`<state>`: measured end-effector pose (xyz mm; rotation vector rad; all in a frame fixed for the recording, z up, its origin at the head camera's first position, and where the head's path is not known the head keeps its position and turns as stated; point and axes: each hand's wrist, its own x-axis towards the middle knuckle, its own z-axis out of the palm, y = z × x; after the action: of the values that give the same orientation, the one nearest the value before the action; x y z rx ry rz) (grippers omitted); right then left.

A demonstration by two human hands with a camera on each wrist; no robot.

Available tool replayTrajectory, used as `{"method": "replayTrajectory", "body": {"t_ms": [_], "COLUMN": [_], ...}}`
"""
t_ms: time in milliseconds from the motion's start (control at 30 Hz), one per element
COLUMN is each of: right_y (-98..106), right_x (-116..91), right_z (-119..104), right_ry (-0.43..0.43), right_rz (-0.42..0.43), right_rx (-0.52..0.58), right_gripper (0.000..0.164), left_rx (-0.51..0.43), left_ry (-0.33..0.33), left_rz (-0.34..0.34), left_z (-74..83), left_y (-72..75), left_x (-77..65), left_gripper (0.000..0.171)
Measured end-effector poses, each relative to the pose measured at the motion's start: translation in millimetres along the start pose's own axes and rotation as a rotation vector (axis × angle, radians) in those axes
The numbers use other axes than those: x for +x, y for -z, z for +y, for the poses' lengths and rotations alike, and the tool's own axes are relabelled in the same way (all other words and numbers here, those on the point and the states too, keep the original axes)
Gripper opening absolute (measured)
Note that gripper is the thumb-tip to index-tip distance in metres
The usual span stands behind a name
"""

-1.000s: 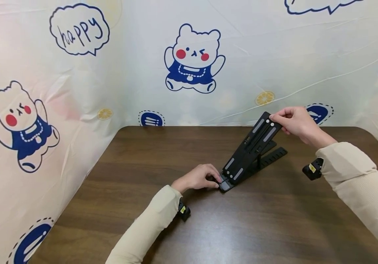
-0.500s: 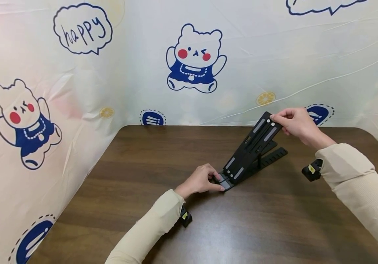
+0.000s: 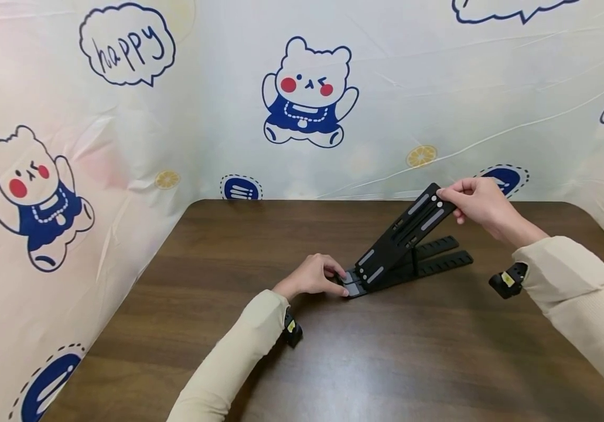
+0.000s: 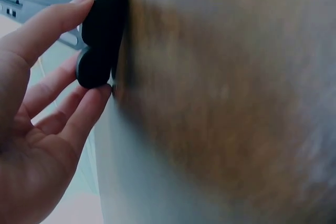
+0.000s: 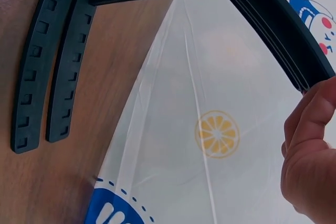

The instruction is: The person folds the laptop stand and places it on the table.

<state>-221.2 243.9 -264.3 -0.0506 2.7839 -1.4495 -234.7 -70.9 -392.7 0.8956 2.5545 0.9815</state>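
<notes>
I've turned the stand (image 3: 403, 233) clockwise: its plate, pointing about 1 o'clock before, now points nearer half past one, and its legs (image 3: 445, 265) have gone from 2 o'clock toward 3, with more of them showing. My right hand (image 3: 483, 205) has shifted toward 4 o'clock, my left hand (image 3: 313, 275) toward 11. The plate may sit lower, though this angle hides it.

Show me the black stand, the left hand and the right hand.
Black stand (image 3: 401, 234), head view: raised panel's middle.
Left hand (image 3: 309, 275), head view: back of hand.
Right hand (image 3: 481, 204), head view: thumb's base.
</notes>
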Motion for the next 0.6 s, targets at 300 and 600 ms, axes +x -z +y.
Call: {"method": "replayTrajectory", "body": {"t_ms": [300, 600], "right_y": [-3.8, -6.4], "right_x": [-11.8, -21.4], "right_z": [3.9, 0.7], "right_ry": [0.000, -0.013], "right_rz": [0.029, 0.043], "right_rx": [0.063, 0.168], "right_gripper": [0.042, 0.036], "left_rx": [-0.082, -0.136], "left_ry": [-0.028, 0.032], "left_rz": [-0.044, -0.086], "left_z": [-9.7, -17.3], "left_y": [7.2, 15.8], "left_x": [10.3, 18.9], "left_gripper": [0.032, 0.037]}}
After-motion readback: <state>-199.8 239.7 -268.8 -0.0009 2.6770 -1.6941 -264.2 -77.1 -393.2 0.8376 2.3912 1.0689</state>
